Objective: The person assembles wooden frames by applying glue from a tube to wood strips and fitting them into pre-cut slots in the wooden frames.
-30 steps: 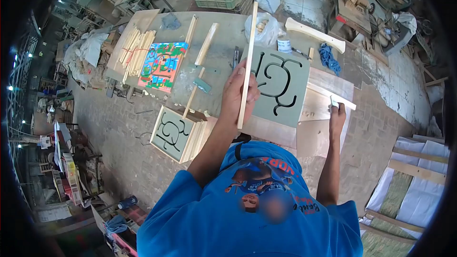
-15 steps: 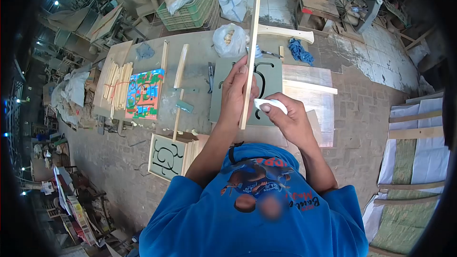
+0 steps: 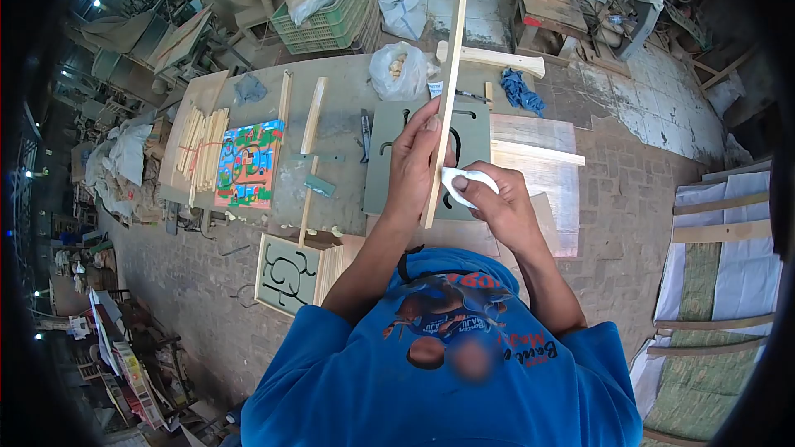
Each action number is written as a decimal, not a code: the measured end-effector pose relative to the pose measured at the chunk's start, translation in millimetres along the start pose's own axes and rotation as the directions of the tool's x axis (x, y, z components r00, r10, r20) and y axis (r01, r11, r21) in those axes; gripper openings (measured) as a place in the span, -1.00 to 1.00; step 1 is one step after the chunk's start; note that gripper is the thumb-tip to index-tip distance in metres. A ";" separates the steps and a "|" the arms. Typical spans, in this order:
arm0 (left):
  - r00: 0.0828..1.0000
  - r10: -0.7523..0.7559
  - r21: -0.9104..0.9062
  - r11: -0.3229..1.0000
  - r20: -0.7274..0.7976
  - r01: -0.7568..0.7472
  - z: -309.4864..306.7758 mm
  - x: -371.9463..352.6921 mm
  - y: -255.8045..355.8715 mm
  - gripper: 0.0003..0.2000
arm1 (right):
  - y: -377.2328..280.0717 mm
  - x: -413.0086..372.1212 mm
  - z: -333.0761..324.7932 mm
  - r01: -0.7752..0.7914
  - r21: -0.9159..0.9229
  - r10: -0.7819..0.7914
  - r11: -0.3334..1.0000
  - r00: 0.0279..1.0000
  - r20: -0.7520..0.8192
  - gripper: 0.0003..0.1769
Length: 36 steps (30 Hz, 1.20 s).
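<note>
My left hand [image 3: 414,161] is closed around a long pale wooden strip [image 3: 451,74], held up at a slant in front of me. In my right hand [image 3: 507,205] is a small white squeeze bottle [image 3: 470,182], gripped with the thumb on top. The bottle's tip is right at the lower part of the strip's edge. Behind both hands lies a grey-green board [image 3: 385,178] with black curved grooves, partly hidden by the hands and the strip.
A bundle of wooden sticks [image 3: 201,145] and a brightly painted board [image 3: 250,164] lie on the table's left. A plastic bag [image 3: 398,70], blue cloth [image 3: 522,91] and another strip [image 3: 538,153] lie around the board. Framed grooved panels [image 3: 287,273] are stacked at the near left.
The strip has shifted slightly right and tilted a little more. The white bottle has turned in my right hand, its tip now against the strip's edge.
</note>
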<state>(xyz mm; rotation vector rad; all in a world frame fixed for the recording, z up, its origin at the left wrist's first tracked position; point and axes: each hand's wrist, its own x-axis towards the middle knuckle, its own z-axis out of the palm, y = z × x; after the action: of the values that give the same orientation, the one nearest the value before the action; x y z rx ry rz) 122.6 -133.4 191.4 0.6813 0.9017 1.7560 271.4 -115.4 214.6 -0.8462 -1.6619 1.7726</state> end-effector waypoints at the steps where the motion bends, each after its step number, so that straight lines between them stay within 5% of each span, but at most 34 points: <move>1: 1.000 -0.001 -0.006 1.000 -0.009 0.001 -0.4 0.0 0.3 -0.56 | 0.2 -0.9 1.3 -0.030 0.074 0.032 0.997 0.999 -0.018 -0.81; 2: 1.000 0.002 -0.007 1.000 -0.011 -0.002 -1.3 -0.2 0.6 -0.56 | -0.2 -1.5 1.8 -0.031 0.072 0.032 0.997 0.999 -0.015 -0.81; 4: 1.000 -0.007 -0.040 0.999 -0.005 0.007 -3.8 -0.7 1.0 -0.56 | -1.5 -2.5 2.7 -0.045 0.380 0.033 0.924 0.999 0.038 -0.81; 10: 1.000 -0.005 -0.083 0.997 0.024 0.007 -13.9 -0.7 -1.1 -0.57 | 9.0 -1.8 9.3 -0.056 0.463 0.089 0.885 0.995 -0.050 -0.78; 22: 1.000 0.010 -0.023 1.000 -0.026 -0.010 -13.9 -6.2 -0.7 -0.57 | 10.8 -3.6 17.5 -0.051 0.166 0.061 0.985 0.996 -0.057 -0.72; 36: 0.998 0.069 0.169 0.983 -0.006 -0.067 -13.0 -14.0 4.1 -0.59 | 10.8 1.3 24.8 -0.069 0.215 0.081 0.974 0.995 -0.050 -0.71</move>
<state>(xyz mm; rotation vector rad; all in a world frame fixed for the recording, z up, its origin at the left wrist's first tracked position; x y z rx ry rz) 114.9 -150.8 187.0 0.8211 1.0549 1.7582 251.8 -131.1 204.5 -0.8634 -1.3898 1.9180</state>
